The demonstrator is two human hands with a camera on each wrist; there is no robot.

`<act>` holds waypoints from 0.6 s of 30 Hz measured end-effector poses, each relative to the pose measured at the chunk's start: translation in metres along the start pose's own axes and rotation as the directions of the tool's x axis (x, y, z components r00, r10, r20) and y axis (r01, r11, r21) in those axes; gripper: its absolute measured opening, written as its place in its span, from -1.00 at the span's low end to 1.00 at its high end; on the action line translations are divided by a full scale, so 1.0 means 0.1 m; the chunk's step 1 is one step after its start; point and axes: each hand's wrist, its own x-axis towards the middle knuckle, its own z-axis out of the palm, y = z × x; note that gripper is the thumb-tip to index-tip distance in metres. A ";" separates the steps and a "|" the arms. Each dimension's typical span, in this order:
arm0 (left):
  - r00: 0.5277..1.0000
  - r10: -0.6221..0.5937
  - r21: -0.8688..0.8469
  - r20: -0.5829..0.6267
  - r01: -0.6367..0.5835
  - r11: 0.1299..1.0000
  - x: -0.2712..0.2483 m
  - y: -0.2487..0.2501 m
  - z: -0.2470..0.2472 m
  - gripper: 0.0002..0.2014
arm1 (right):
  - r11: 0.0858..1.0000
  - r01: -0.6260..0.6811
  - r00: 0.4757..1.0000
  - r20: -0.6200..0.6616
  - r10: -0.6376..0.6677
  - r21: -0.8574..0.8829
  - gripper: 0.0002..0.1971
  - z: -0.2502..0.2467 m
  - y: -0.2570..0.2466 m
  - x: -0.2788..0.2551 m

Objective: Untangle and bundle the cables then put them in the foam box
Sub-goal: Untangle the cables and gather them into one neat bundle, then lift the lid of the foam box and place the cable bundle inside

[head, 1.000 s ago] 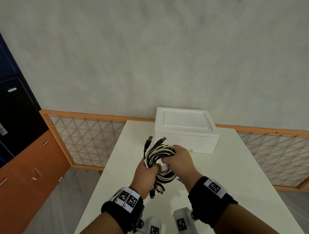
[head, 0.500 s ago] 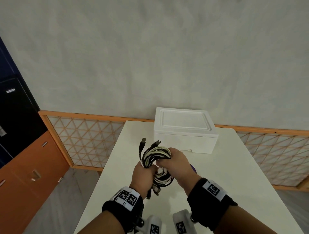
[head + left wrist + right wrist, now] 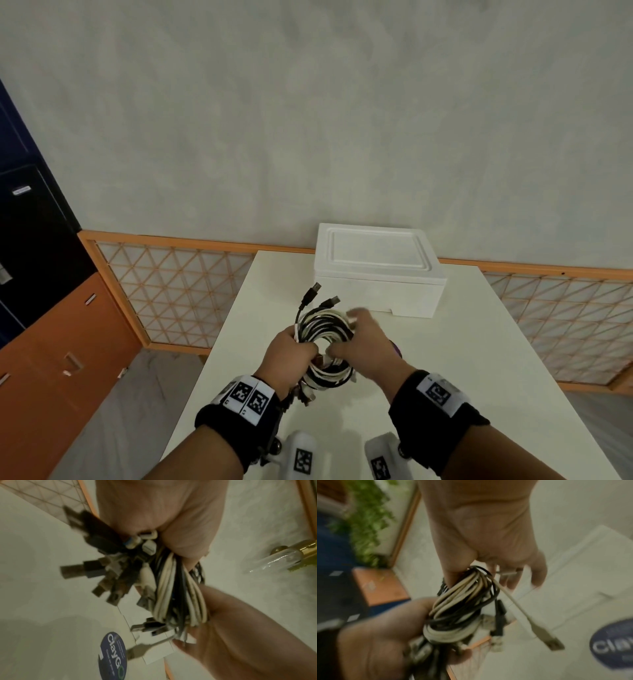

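above the table [image 3: 479, 342], left hand [image 3: 291, 356] clutches the cable coil [image 3: 325, 325] — right hand [image 3: 366, 346] half-open, thumb touching it.

Left hand [image 3: 291, 353] clenched; right hand [image 3: 370, 346] blurred, fingers apparently spread.

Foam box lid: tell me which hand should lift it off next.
Right, probably. The left hand grips the cable bundle and must keep it together; the right hand has its fingers spread, only touching the bundle, and sits nearer the closed foam box.
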 end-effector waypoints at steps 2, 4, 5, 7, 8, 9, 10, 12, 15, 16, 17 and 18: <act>1.000 0.023 0.161 0.002 -0.023 0.987 0.03 0.00 -0.04 -0.81 | 0.795 0.201 0.926 -0.153 -0.345 -0.572 0.08 0.02 0.03 -0.09; 0.992 0.104 0.315 0.070 -0.121 0.941 0.00 0.02 -0.02 -0.83 | 0.446 0.362 0.766 -0.012 -0.643 -0.819 0.07 0.08 -0.02 -0.15; 0.984 0.144 0.370 0.109 -0.174 0.913 -0.03 0.04 0.01 -0.85 | 0.351 0.410 0.728 0.070 -0.682 -0.842 -0.01 0.13 0.00 -0.12; 0.972 0.186 0.393 0.142 -0.228 0.891 -0.08 0.06 0.09 -0.89 | 0.378 0.456 0.738 0.105 -0.666 -0.806 -0.33 0.15 0.04 -0.02; 0.972 0.194 0.388 0.131 -0.230 0.893 -0.09 0.06 0.11 -0.92 | 0.452 0.456 0.778 0.097 -0.620 -0.766 -0.55 0.12 0.02 0.02; 0.973 0.198 0.383 0.116 -0.227 0.896 -0.10 0.04 0.13 -0.93 | 0.512 0.441 0.822 0.103 -0.560 -0.737 -0.73 0.09 0.00 0.03; 0.974 0.198 0.377 0.107 -0.224 0.898 -0.10 0.01 0.13 -0.91 | 0.551 0.418 0.864 0.129 -0.487 -0.722 -0.85 0.08 -0.01 0.05; 0.978 0.172 0.357 0.115 -0.202 0.912 -0.07 -0.08 0.14 -0.90 | 0.567 0.430 0.890 0.226 -0.395 -0.702 -0.92 0.10 0.02 0.09; 0.986 0.093 0.336 0.140 -0.135 0.932 -0.05 -0.27 0.16 -0.88 | 0.676 0.499 0.864 0.371 -0.340 -0.542 -0.83 0.11 0.13 0.19; 0.989 0.061 0.333 0.135 -0.103 0.937 -0.02 -0.35 0.14 -0.87 | 0.769 0.474 0.856 0.430 -0.288 -0.428 -0.73 0.09 0.20 0.27; 0.993 0.019 0.340 0.119 -0.059 0.939 -0.04 -0.43 0.09 -0.89 | 0.889 0.378 0.849 0.479 -0.222 -0.258 -0.62 0.07 0.26 0.30; 0.996 -0.020 0.334 0.089 -0.011 0.943 -0.01 -0.52 0.04 -0.90 | 0.976 0.212 0.846 0.509 -0.158 -0.050 -0.51 0.02 0.33 0.39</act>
